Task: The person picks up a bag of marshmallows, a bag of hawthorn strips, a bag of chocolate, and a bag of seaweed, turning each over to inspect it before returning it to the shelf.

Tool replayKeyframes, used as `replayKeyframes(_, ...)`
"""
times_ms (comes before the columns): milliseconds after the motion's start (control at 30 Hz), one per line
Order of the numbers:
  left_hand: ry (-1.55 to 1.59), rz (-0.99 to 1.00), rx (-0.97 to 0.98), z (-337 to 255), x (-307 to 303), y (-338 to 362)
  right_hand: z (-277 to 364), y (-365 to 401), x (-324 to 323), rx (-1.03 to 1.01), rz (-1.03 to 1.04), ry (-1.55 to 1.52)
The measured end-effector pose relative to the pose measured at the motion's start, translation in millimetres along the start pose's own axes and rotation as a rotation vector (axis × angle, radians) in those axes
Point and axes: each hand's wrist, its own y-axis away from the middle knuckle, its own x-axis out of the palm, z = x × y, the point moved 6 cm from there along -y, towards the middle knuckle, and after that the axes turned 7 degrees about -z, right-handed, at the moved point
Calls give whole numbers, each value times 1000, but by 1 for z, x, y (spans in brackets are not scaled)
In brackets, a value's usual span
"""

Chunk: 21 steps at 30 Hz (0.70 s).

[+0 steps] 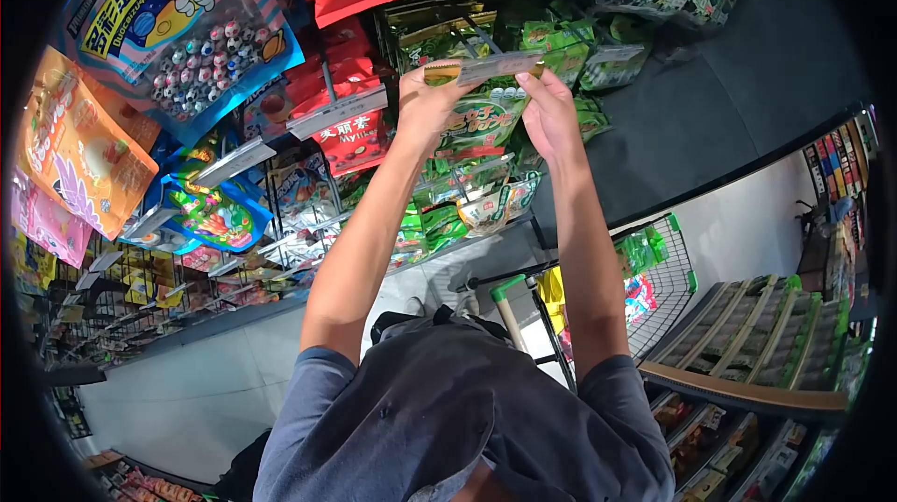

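Both arms reach forward to a hanging display of snack bags. A green bag with gold edges point(481, 121) hangs below a price tag point(500, 66) that hides part of its top. My left hand point(432, 100) is closed on the bag's top left corner. My right hand point(549, 110) pinches the top right corner between thumb and fingers. Red bags point(353, 140) hang just left of my left hand, and smaller green bags point(565, 58) hang beyond my right hand.
At the upper left hang a large blue bag point(187, 35) and an orange bag point(84, 142). A wire shopping cart point(677, 268) with bags inside stands at the right, by a green-ended handle point(509, 287). Slatted shelves point(747, 329) are at the lower right.
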Motion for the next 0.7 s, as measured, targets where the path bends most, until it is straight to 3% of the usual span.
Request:
replayKeyframes(67, 74, -3, 90, -2, -3, -3, -4, -5, -2, 6, 2, -13)
replayKeyframes(233, 65, -10, 35, -3, -4, -2, -4, -7, 1, 8, -21, -11)
replayKeyframes(400, 40, -44, 102, -5, -2, -1, -7, -7, 0, -9, -66, 21)
replayKeyframes(700, 41, -53, -4, 4, -7, -7, -9, -18, -3, 21, 9, -7)
